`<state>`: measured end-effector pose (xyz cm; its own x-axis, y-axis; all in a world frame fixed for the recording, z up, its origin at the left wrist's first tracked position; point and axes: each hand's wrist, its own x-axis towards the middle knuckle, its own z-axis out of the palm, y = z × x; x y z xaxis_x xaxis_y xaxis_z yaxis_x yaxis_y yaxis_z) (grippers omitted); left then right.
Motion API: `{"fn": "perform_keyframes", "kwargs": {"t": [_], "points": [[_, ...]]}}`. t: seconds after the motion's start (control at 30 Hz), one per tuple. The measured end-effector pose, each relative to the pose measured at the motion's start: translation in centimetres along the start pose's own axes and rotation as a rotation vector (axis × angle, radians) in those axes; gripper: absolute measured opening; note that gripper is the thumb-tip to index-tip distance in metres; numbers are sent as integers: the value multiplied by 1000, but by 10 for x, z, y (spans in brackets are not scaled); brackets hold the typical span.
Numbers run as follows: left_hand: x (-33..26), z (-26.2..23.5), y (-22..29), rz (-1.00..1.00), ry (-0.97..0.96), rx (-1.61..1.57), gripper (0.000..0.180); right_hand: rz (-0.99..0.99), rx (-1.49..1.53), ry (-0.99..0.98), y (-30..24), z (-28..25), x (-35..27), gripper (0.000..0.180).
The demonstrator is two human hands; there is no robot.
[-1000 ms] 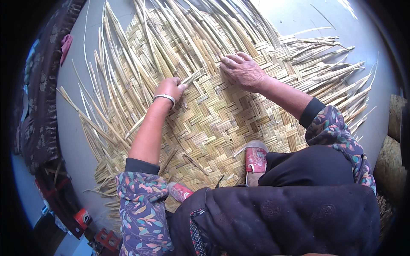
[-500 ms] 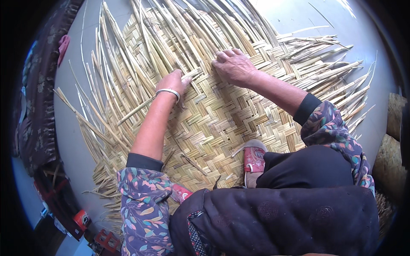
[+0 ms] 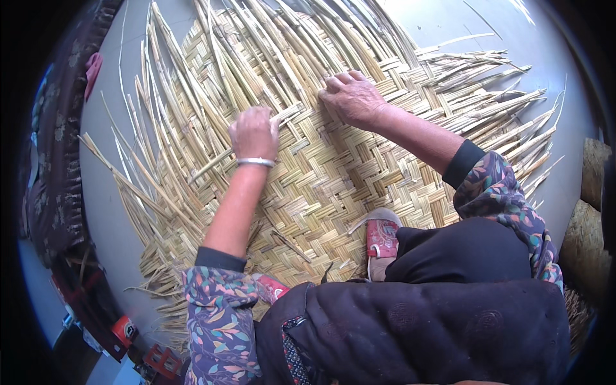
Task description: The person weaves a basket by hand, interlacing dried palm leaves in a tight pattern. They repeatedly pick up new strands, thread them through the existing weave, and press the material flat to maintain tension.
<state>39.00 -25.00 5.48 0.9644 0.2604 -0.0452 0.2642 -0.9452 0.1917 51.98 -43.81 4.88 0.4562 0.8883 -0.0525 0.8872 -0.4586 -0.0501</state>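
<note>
One red shoe [image 3: 384, 239] is on the woven mat [image 3: 333, 192]; past it, a pale strip [image 3: 290, 115], nearer the blurry left hand [image 3: 254, 136], slants up toward the right hand [image 3: 353, 99]. Both have bent fingers, but I cannot tell if they grip. Long strips [image 3: 296, 61] point away past them, and shiny gray floor [image 3: 443, 25] lies around.

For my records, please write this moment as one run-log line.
Left hand: blurred, grip unclear, at long pale-yellow plant strips | right hand: fingers bent, at strips | flat woven yellow mat: beneath hands
</note>
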Motion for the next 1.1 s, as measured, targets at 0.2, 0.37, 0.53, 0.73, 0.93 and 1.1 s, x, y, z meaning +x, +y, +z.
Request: {"fn": "perform_keyframes", "kwargs": {"t": [0.2,0.37,0.53,0.73,0.93,1.1], "points": [[-60,37,30,140,208,-209,41,28,97,126,-25,3,-8,30],[-60,46,32,-149,107,-706,46,93,297,226,-54,24,-2,41],[-54,58,19,-172,124,-871,39,211,351,157,-68,23,9,57],[-11,16,12,-32,-53,-468,23,265,385,171,-66,29,8,55],[53,-2,-14,489,0,242,27,204,425,211,-61,31,7,58],[85,-11,-8,610,-286,418,20,122,379,208,-46,36,-4,65]]}}
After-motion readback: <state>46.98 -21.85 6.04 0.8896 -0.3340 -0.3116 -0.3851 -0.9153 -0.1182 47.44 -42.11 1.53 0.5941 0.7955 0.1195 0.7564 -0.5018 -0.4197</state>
